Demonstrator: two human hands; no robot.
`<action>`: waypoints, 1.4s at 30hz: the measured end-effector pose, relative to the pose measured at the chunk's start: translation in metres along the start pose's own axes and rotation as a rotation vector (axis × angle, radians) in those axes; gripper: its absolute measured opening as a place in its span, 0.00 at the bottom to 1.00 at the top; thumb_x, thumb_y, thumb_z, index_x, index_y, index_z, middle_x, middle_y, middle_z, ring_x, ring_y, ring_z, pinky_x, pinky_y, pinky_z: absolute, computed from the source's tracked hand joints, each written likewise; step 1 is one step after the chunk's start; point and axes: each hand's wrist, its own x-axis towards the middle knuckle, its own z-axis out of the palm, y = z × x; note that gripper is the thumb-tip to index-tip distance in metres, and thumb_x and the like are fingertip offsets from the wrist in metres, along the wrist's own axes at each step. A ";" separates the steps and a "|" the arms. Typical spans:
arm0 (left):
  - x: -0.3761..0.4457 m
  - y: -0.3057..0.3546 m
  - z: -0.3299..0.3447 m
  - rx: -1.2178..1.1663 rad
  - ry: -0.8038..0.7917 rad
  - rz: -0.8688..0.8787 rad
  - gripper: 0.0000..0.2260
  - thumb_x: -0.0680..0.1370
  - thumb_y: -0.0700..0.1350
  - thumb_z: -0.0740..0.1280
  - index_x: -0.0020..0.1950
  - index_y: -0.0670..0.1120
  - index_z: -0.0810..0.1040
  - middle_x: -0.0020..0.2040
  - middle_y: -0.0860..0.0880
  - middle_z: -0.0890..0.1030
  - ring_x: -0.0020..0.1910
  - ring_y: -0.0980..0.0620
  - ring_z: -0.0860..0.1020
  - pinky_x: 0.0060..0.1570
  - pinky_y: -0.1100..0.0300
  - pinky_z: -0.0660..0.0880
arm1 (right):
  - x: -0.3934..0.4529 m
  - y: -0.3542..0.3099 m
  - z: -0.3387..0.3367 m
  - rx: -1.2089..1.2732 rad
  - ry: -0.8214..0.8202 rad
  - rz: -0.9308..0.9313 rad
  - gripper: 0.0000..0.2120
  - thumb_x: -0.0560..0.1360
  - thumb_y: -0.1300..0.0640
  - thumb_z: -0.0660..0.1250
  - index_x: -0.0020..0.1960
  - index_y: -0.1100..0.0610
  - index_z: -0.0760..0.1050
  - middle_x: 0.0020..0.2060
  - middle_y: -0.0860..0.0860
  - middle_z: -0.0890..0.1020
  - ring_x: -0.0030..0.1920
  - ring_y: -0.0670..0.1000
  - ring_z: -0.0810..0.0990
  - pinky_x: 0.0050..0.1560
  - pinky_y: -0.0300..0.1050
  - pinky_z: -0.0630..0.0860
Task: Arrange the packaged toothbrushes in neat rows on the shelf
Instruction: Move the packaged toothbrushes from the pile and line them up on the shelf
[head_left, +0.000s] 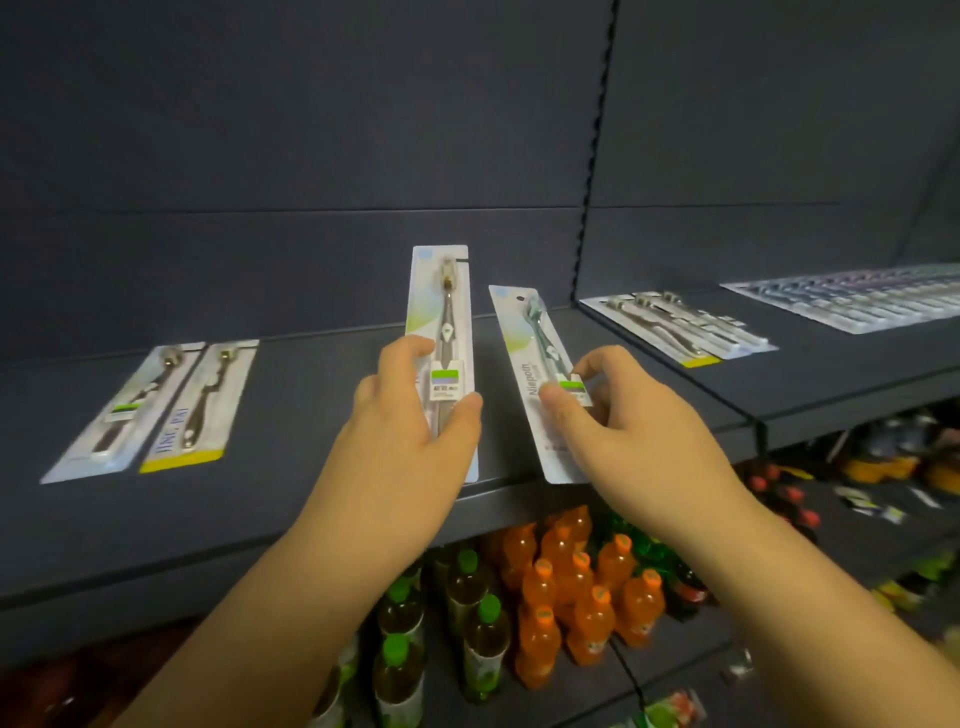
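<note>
Each of my hands holds one packaged toothbrush above the dark shelf (311, 415). My left hand (415, 415) grips a white pack with a dark-handled brush (444, 301), held upright with its head end pointing to the back wall. My right hand (613, 415) pinches a second pack with a teal brush (524, 338), tilted slightly left; its lower end reaches past the shelf's front edge. Two more toothbrush packs (156, 410) lie side by side on the shelf at the left, one with a yellow end.
On the adjoining shelf section to the right lie a group of toothbrush packs (680, 325) and a long row of further packs (852, 299). Below the shelf stand orange drink bottles (571, 587) and green-capped bottles (467, 623). A dark back panel rises behind.
</note>
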 end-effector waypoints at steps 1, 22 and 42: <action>0.000 0.008 0.012 -0.001 -0.010 0.001 0.21 0.78 0.57 0.62 0.68 0.64 0.58 0.60 0.57 0.66 0.52 0.57 0.72 0.39 0.67 0.66 | -0.001 0.013 -0.009 -0.009 0.002 0.004 0.16 0.77 0.34 0.57 0.56 0.44 0.66 0.35 0.46 0.78 0.37 0.44 0.76 0.38 0.49 0.75; 0.001 0.170 0.252 0.088 -0.105 -0.044 0.15 0.76 0.58 0.65 0.57 0.64 0.61 0.48 0.62 0.74 0.40 0.56 0.78 0.35 0.55 0.78 | 0.012 0.283 -0.161 0.025 0.018 0.052 0.17 0.77 0.34 0.57 0.56 0.45 0.66 0.33 0.46 0.76 0.33 0.44 0.75 0.30 0.44 0.65; 0.116 0.220 0.357 0.372 -0.184 -0.030 0.14 0.76 0.63 0.59 0.56 0.64 0.57 0.38 0.60 0.75 0.35 0.59 0.73 0.30 0.62 0.66 | 0.156 0.393 -0.183 -0.097 -0.052 0.046 0.14 0.77 0.34 0.57 0.52 0.44 0.64 0.32 0.46 0.76 0.36 0.45 0.75 0.33 0.46 0.66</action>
